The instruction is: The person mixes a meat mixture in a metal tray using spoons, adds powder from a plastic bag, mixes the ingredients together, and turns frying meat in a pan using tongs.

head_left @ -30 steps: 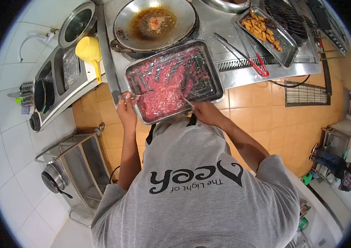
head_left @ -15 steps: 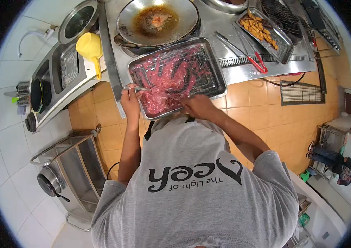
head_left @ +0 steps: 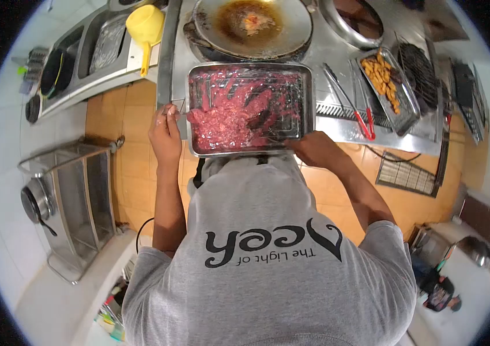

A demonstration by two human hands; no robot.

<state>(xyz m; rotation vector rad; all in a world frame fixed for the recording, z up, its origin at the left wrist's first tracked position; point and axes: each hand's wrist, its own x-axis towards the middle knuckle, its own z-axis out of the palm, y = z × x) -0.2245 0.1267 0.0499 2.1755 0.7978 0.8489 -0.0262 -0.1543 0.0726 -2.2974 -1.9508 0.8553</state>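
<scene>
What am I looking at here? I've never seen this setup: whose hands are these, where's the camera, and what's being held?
No machine here: just one person's bare hands. All the pictures come from one head-worn camera looking forward and down, so the grey shirt fills the bottom. The left hand pinches a thin utensil beside a tray of wet red food. What the right hand grips is hard to tell. Beyond, the metal counter holds an oily pan, tongs and brown pieces.
</scene>
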